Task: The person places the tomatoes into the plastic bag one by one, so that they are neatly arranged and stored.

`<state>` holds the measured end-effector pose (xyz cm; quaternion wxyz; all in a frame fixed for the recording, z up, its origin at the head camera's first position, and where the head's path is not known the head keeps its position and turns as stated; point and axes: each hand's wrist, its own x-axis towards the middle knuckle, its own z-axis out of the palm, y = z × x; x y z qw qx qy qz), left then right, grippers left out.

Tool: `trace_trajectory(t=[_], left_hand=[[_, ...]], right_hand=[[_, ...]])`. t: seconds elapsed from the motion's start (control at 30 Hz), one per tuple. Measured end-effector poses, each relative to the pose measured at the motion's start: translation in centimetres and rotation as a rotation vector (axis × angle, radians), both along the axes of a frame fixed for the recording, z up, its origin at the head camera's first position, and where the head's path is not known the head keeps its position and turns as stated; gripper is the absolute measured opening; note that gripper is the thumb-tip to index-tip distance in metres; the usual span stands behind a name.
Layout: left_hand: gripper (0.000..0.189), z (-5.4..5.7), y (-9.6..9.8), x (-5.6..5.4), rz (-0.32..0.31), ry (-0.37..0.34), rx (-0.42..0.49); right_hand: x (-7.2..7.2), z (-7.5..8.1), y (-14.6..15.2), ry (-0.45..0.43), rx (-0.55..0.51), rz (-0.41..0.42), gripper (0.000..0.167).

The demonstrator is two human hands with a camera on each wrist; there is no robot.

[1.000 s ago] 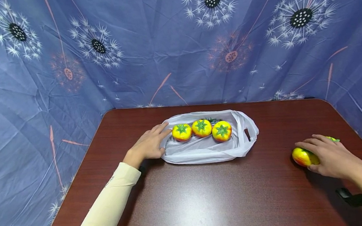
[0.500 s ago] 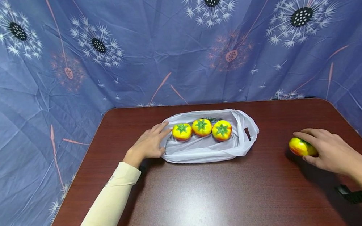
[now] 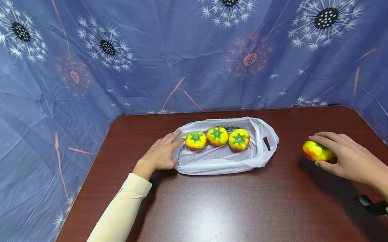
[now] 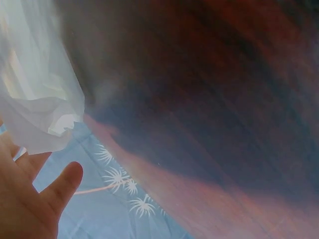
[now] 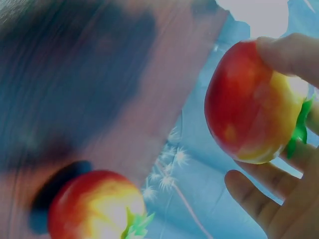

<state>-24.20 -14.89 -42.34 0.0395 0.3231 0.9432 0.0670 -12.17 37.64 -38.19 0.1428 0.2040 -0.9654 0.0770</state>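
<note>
My right hand (image 3: 350, 156) grips a red-and-yellow tomato (image 3: 314, 151) with a green leafy top, on the right side of the table. In the right wrist view, the thumb presses one side of this tomato (image 5: 249, 107). A second tomato (image 5: 97, 206) sits on the table below; the right hand hides it in the head view. My left hand (image 3: 160, 153) touches the left end of a white plastic bag (image 3: 216, 166), fingers spread and thumb apart from it. Three tomatoes lie in a row in the bag's mouth, the middle tomato (image 3: 217, 136) among them.
A dark green leafy thing (image 3: 229, 128) shows behind the tomatoes in the bag. The bag's handle loop (image 3: 271, 141) points right. The brown table (image 3: 206, 213) ends at a blue dandelion-print cloth (image 3: 173, 53) at the back and sides.
The right hand has moved slightly left and away from me, carrying its tomato. Behind it, the second tomato has passed out of sight in the head view. The left hand and bag stay put.
</note>
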Motion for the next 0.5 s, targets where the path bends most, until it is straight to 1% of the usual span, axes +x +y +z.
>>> trace_trajectory(t=[0.2, 0.3, 0.5], left_hand=[[0.075, 0.0, -0.1, 0.0, 0.002, 0.006, 0.002], [0.075, 0.1, -0.1, 0.0, -0.003, 0.006, 0.006], [0.075, -0.1, 0.0, -0.1, 0.001, -0.007, 0.001]], right_hand=[[-0.5, 1.0, -1.2, 0.032, -0.006, 0.049, 0.076], [-0.6, 1.5, -1.8, 0.043, -0.026, 0.052, 0.078], [-0.7, 2.4, -3.1, 0.024, -0.035, 0.044, 0.077]])
